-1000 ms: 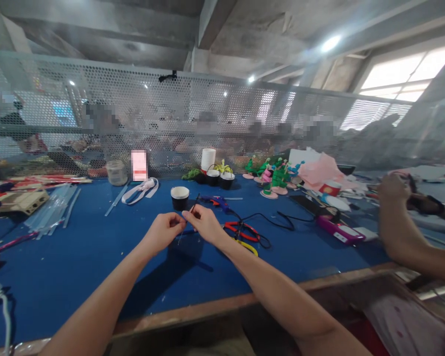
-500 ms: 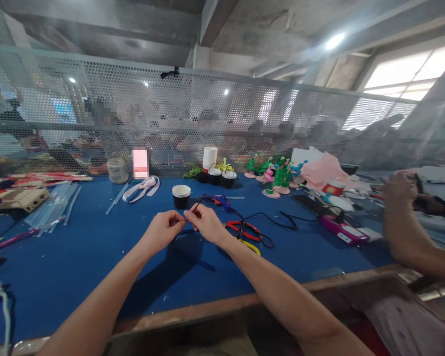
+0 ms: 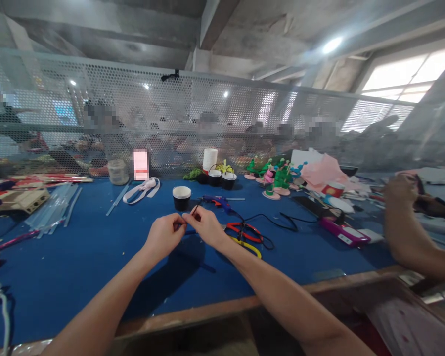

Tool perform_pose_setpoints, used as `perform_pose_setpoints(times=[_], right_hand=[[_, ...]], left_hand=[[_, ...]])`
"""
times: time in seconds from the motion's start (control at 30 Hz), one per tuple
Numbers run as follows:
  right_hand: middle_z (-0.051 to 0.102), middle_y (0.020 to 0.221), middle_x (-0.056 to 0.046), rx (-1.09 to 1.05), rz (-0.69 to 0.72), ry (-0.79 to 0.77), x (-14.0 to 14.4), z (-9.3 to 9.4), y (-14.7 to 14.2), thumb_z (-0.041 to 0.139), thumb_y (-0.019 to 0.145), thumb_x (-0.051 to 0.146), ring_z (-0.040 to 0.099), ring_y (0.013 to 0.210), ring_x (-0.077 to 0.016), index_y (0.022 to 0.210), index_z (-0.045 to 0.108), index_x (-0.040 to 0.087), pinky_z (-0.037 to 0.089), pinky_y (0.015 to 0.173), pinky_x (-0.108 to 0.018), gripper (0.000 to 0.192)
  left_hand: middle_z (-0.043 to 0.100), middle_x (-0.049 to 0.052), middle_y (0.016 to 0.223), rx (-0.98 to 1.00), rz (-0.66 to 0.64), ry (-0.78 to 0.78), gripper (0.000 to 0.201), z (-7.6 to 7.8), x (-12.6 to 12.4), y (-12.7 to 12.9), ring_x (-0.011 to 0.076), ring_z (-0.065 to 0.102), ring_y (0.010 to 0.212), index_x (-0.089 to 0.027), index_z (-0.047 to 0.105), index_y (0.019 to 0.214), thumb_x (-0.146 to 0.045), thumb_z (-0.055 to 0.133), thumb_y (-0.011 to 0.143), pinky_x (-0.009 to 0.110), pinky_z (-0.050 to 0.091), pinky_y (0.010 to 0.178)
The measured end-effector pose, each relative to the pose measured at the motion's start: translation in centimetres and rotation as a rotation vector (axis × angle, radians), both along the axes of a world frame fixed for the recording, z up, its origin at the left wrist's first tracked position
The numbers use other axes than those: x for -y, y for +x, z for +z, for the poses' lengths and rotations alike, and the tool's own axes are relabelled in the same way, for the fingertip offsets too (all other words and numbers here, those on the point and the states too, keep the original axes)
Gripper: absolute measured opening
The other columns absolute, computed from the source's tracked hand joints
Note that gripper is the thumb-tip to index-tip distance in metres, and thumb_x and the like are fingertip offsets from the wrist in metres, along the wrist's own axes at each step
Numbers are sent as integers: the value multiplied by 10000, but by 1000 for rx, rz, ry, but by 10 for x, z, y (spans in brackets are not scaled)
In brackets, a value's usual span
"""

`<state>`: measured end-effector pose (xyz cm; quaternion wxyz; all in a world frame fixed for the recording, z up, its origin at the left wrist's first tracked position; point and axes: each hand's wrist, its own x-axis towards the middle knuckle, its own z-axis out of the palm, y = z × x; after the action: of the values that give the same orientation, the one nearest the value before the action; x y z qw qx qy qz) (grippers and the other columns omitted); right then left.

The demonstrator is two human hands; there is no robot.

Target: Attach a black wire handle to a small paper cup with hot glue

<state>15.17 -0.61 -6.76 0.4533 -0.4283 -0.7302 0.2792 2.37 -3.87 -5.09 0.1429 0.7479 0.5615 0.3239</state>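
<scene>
From my remote station I record two hands at the centre of the frame, raised over the blue tabletop (image 3: 96, 262). The right hand (image 3: 206, 228) is closed in a fingertip pinch on a thin dark piece (image 3: 196, 206), whose upper end projects above the fingers. The left hand (image 3: 165, 236) has thumb and fingers drawn together, its tips meeting or nearly meeting those of the right; whether it also grips the piece I cannot tell, as the fingers hide it.

Step in hand, by my assessment: fine two-handed fingertip work on the thin dark piece. I judge the next move to call for a light, steady pinch, with the wrists held level and the fingers kept off the surroundings.

Adjacent items: a black cup with a white interior (image 3: 181, 199) stands upright just beyond the fingertips. A blue glue gun (image 3: 218, 201) lies beyond the right hand, its cord running toward the right of the frame. Red handles (image 3: 250, 236) and a yellow handle (image 3: 254, 251) rest beside the right wrist; I rate these as the likeliest snag for that forearm.
</scene>
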Motion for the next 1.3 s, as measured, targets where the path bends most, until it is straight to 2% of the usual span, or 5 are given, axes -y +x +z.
perform_pose_setpoints(times=[0.43,0.57,0.9,1.17,1.3], right_hand=[[469,553,47,-141,240,-166,-3,1,4,471,717,406,422,407,-57,669,446,169,354,421,-195,243],[434,510,58,-123,209,-160,-3,1,4,450,731,402,407,398,-61,654,428,174,351,408,-194,241],[397,448,53,-32,51,-50,1,4,0,462,722,372,376,442,-89,574,427,185,299,436,-211,240],[443,513,30,9,-41,40,0,-1,-3,471,715,387,395,502,-96,552,442,179,307,488,-219,266],[425,500,38,-18,39,-9,1,1,-1,484,708,398,392,477,-89,556,426,180,313,462,-212,272]], left_hand=[[391,-66,448,409,-134,-267,187,2,-2,-3,65,294,421,-149,487,566,-325,486,629,193,213,416],[411,-56,470,340,-132,-283,203,4,-3,-8,70,306,427,-137,529,630,-330,466,646,197,213,417],[522,-3,527,0,-49,-21,159,7,1,-6,104,402,477,-154,566,650,-246,441,681,208,272,465],[532,-4,527,45,-28,-20,146,3,1,-2,99,390,456,-159,566,648,-247,453,674,208,259,446],[478,-26,474,139,-30,-72,161,1,-1,-3,86,358,432,-154,527,575,-282,473,658,201,236,420]])
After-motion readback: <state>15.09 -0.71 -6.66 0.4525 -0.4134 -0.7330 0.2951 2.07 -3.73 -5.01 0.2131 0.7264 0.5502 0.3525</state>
